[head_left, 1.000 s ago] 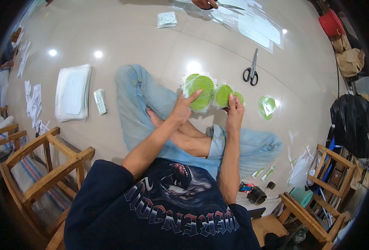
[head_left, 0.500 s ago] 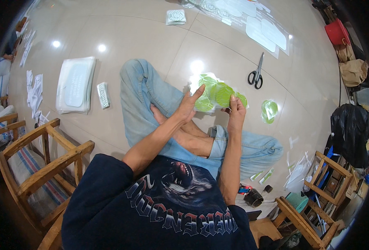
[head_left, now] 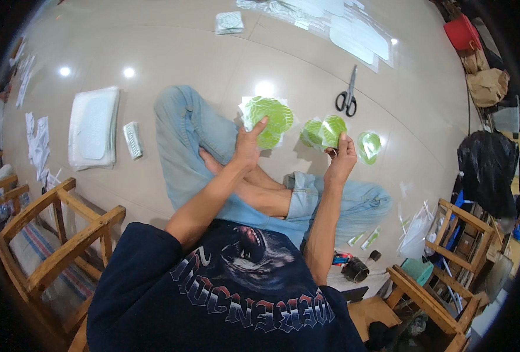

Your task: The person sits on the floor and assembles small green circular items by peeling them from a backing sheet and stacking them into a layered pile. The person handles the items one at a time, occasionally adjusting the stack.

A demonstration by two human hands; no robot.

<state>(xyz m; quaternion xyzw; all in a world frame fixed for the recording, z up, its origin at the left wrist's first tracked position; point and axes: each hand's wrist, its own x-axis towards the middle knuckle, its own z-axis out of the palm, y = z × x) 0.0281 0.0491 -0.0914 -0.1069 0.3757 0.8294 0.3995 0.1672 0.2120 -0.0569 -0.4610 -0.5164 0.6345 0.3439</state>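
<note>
My left hand (head_left: 247,149) grips a bunch of green leaf-patterned stickers (head_left: 278,117) on white and clear backing, its thumb lying on top. Apart from it on the right, my right hand (head_left: 341,158) pinches a smaller piece of rounded green stickers (head_left: 334,130) between thumb and fingers. Another green rounded cutout (head_left: 368,146) lies on the floor just right of that hand. Beyond the right hand rest black-handled scissors (head_left: 347,100), blades pointing away. My crossed legs in light jeans (head_left: 180,141) are under my forearms.
Left on the tiles are a stack of clear-wrapped sheets (head_left: 90,144) and a small bundle (head_left: 132,141). Another bundle (head_left: 229,23) and large printed sheets (head_left: 359,38) lie far off. Wooden frames stand at left (head_left: 75,252) and right (head_left: 430,305). A black bag (head_left: 485,170) hangs right.
The green stickers were together between both hands; now they are in two separate portions. My hands have moved apart, the left one leftward. The whole view has shifted slightly.
</note>
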